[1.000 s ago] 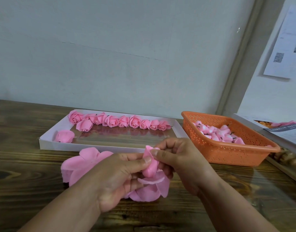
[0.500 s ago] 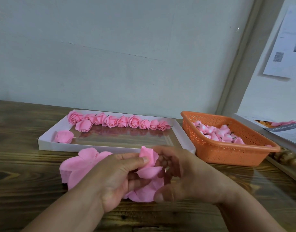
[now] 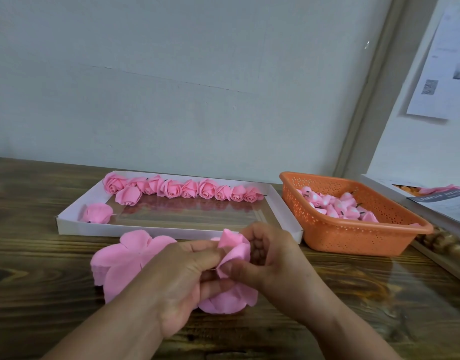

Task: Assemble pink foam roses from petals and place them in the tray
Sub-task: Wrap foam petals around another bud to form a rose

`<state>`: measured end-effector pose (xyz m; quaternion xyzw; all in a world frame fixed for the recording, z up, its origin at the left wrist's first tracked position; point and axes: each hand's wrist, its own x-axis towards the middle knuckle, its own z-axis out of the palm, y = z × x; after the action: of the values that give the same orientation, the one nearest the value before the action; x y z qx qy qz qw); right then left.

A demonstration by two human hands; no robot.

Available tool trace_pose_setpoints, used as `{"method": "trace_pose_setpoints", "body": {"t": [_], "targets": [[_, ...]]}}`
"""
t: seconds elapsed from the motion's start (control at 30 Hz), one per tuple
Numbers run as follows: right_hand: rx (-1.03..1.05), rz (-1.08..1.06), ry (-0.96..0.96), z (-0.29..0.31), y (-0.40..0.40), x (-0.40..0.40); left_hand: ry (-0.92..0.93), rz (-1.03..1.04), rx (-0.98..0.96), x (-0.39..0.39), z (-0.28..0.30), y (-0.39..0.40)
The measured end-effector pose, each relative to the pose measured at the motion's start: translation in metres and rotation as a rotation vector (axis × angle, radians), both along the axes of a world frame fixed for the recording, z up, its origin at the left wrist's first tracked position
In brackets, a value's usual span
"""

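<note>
Both hands meet low centre over the wooden table [image 3: 42,294]. Left hand [image 3: 179,284] pinches the half-built rose [image 3: 234,252] from the left; right hand [image 3: 273,261] curls around it, thumb pressing a petal. Loose petals of the same rose hang below the fingers. Petal stack [image 3: 125,261] just left, on the table. Beyond: white tray [image 3: 171,229] with a row of finished roses [image 3: 187,189] along its far edge. Orange basket [image 3: 353,235] with rose cores [image 3: 338,206] right of the tray.
</note>
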<state>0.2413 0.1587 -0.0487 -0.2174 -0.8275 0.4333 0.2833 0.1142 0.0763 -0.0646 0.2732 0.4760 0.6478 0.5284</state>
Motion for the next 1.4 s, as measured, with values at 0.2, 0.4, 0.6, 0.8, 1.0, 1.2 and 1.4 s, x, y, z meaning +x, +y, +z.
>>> {"method": "trace_pose_setpoints", "body": {"t": [0.2, 0.4, 0.6, 0.8, 1.0, 1.2, 1.4], "targets": [[0.035, -0.011, 0.029, 0.007, 0.002, 0.002, -0.021, -0.054, 0.079, 0.001, 0.007, -0.005], [-0.068, -0.002, 0.085, 0.008, 0.002, 0.004, 0.055, -0.089, 0.105, 0.003, 0.006, -0.007], [-0.079, -0.051, 0.131, 0.004, -0.002, 0.003, 0.012, 0.016, 0.064, 0.007, 0.004, -0.004], [-0.027, -0.117, 0.186, 0.0, -0.01, -0.005, 0.132, 0.151, 0.057, 0.01, 0.0, 0.0], [0.022, -0.17, 0.252, -0.002, -0.019, -0.012, 0.206, 0.287, 0.065, 0.01, 0.0, 0.0], [-0.018, -0.199, 0.221, 0.003, -0.017, -0.012, 0.086, 0.104, 0.122, 0.005, 0.002, -0.003], [-0.165, -0.043, 0.102, 0.013, -0.008, 0.0, -0.013, 0.049, 0.082, 0.0, 0.005, -0.003]]}}
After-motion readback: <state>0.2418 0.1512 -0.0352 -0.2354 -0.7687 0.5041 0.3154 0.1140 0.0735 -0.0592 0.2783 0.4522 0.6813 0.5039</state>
